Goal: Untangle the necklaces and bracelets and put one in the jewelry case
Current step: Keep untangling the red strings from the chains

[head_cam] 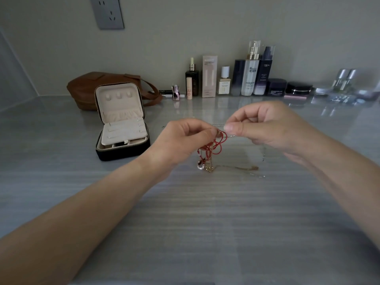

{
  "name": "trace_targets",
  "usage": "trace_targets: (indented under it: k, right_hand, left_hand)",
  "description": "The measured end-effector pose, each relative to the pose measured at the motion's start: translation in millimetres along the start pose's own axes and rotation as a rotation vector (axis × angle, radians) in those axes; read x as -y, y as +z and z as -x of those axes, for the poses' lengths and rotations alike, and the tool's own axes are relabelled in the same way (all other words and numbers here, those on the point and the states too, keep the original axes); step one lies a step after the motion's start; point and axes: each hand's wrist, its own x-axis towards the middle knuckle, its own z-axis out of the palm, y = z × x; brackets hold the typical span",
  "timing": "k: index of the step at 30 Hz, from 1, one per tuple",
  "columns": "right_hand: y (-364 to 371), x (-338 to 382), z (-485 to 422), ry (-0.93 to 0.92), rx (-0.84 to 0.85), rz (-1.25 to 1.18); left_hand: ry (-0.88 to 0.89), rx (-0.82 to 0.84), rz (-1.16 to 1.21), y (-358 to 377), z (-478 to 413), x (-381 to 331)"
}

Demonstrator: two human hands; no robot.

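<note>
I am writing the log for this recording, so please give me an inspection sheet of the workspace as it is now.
Surface: grey streaked countertop, glossy.
Job's things: red cord tangle with pendants, held up; gold chain trailing on the countertop; jewelry case open at left, no jewelry seen inside.
Clutter: brown leather bag behind the case; cosmetic bottles and jars along the wall.
Grippers: left hand pinches the red cord tangle; right hand pinches a silver chain.
Cables: nothing seen.
Surroundings: wall socket, nothing plugged in.
</note>
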Motion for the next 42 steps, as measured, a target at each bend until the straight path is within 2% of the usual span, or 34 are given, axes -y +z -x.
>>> trace_targets:
  k: [7, 13, 18, 26, 30, 33, 38, 42]
  right_hand:
    - [3, -5, -1, -0.127, -0.029, 0.262]
    - [8, -4, 2, -0.189, 0.018, 0.216]
    - [6, -3, 2, -0.172, 0.012, 0.25]
    - [0, 1, 1, -0.007, -0.042, -0.031]
    - [-6, 4, 3, 0.044, 0.031, -0.048]
    - [-7, 4, 4, 0.062, 0.08, -0.082]
    - [-12, 0, 1, 0.091, 0.184, -0.455]
    - [-10, -4, -3, 0.119, 0.169, -0.591]
  left_hand:
    - [-0.003, -0.056, -0.026, 0, 0, 0]
    - [0.008, -0.153, -0.025, -1, -1, -1]
    - [-0.07, -0.268, 0.02, -8, -6, 1]
    - [-0.206, -0.387, 0.199, -17, -16, 5]
    - [-0.21, -0.368, 0.241, -20, -18, 5]
    - [-0.237, -0.342, 0.187, -20, -18, 6]
    - [-0.289, -0.308, 0.075, -19, -19, 14]
    - [-0.298, -0.292, 0.006, -15, -19, 16]
